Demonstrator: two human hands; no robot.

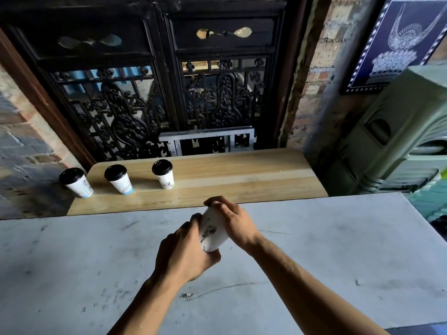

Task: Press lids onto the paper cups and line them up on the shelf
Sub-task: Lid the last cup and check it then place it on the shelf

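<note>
The person is risking a crushed or skewed paper cup (212, 232), since it is tilting away above the grey table (338, 238) and uneven pressing could leave the lid cocked. The left hand (183, 252) is wrapping the cup's lower body while the right hand (232, 221) is curling over its far top end, hiding the lid. Three lidded cups (163, 174) are already standing on the wooden shelf (242, 175) beyond.

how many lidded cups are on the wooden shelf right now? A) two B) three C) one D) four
B: three white cups with black lids stand in a row at the left end of the wooden shelf: left cup, middle cup, right cup. A fourth cup is off the shelf, held over the grey table.
</note>
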